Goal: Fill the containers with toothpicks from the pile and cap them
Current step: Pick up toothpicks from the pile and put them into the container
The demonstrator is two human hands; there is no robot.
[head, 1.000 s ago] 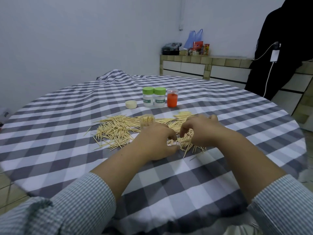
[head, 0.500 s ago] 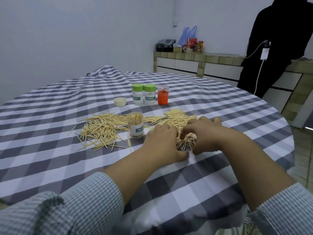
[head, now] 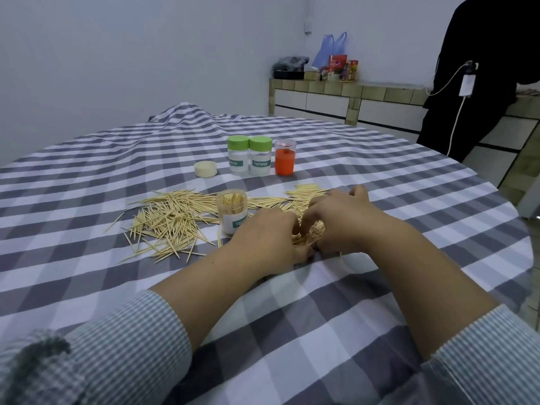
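Observation:
A pile of toothpicks [head: 169, 220] lies spread across the checked tablecloth [head: 87, 182]. An open clear container [head: 231, 210], partly filled with toothpicks, stands upright in the pile. My left hand [head: 264, 241] and my right hand [head: 342, 217] meet just right of it, fingers curled around a bunch of toothpicks [head: 311, 236] gathered between them. Its cream cap [head: 206, 168] lies loose behind the pile. Two green-capped containers [head: 238, 153] [head: 260, 155] and an orange container [head: 285, 157] stand in a row further back.
The round table's edge [head: 496, 200] curves close on the right. Beyond it stands a tiled counter [head: 336, 95] with bags and boxes. A dark garment [head: 479, 54] and a white cable hang at the far right.
Both hands have drawn closer together over the bunch of toothpicks. The camera has shifted, so the open container now shows fully beside my left hand.

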